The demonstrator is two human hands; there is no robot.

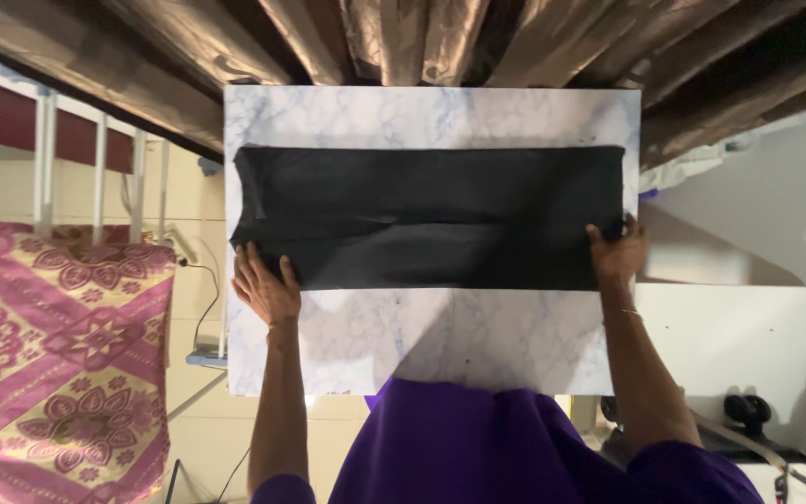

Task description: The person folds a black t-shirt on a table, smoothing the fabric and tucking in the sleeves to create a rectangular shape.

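A black cloth (431,215) lies folded into a long band across a white marble-patterned table (440,336). My left hand (265,287) rests at the cloth's near left corner, fingers spread and flat on the edge. My right hand (618,252) pinches the cloth's near right corner at the table's right edge. Both arms reach forward from my purple top (478,448).
Brown curtains (422,42) hang behind the table. A pink and cream patterned cloth (67,355) drapes over a white rack (95,168) at the left. A white surface (729,336) adjoins the table at the right, with a dark object (746,409) at its near edge. A cable (202,308) trails on the tiled floor.
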